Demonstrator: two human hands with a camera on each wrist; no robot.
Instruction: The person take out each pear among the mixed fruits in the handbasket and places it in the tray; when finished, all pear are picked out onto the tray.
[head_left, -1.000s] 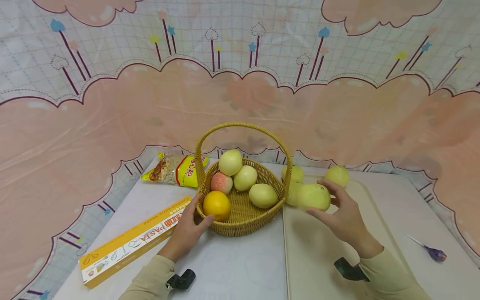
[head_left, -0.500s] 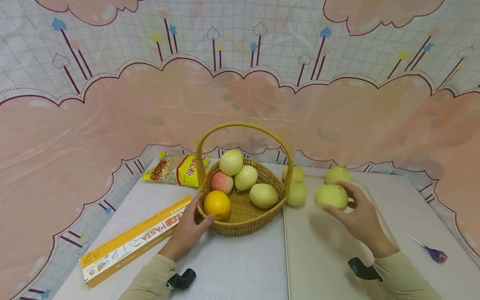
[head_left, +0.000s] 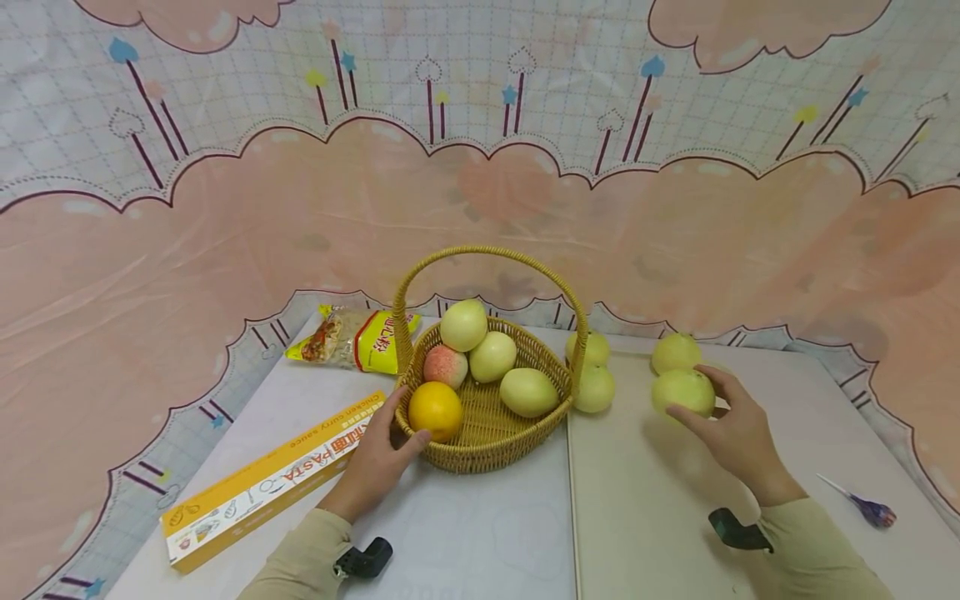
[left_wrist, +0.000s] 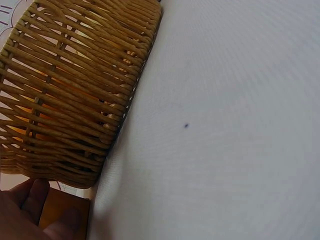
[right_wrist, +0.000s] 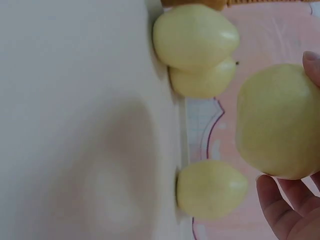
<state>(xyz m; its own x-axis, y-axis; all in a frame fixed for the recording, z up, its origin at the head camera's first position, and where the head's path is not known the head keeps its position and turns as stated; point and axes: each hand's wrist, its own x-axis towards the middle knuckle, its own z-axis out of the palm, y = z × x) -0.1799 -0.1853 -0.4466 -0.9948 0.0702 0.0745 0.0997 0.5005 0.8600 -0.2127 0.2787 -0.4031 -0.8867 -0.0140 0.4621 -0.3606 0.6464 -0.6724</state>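
Observation:
My right hand [head_left: 738, 437] holds a pale green pear [head_left: 682, 393] above the beige tray [head_left: 622, 500], thumb and fingers on opposite sides of it. Its shadow shows on the tray in the right wrist view. Just behind it sits another pear [head_left: 677, 353], and two more, one a front pear [right_wrist: 195, 37], stand by the basket's right side. My left hand [head_left: 378, 458] grips the left front rim of the wicker basket [head_left: 480, 458]. Inside lie an orange [head_left: 435, 412], a peach [head_left: 445, 367] and several pears [head_left: 528, 392]. The left wrist view shows fingertips against the weave.
A pasta box [head_left: 262, 487] lies slantwise left of the basket, close by my left hand. Behind it is a yellow food bag [head_left: 352, 340]. A lollipop [head_left: 870, 508] lies at the far right. The basket's tall handle [head_left: 487, 250] arches over it, before a cloth backdrop [head_left: 480, 192].
My right hand has moved right with the pear, from beside the basket's right-hand pears to in front of the rear right pear. My left hand and the basket stay put.

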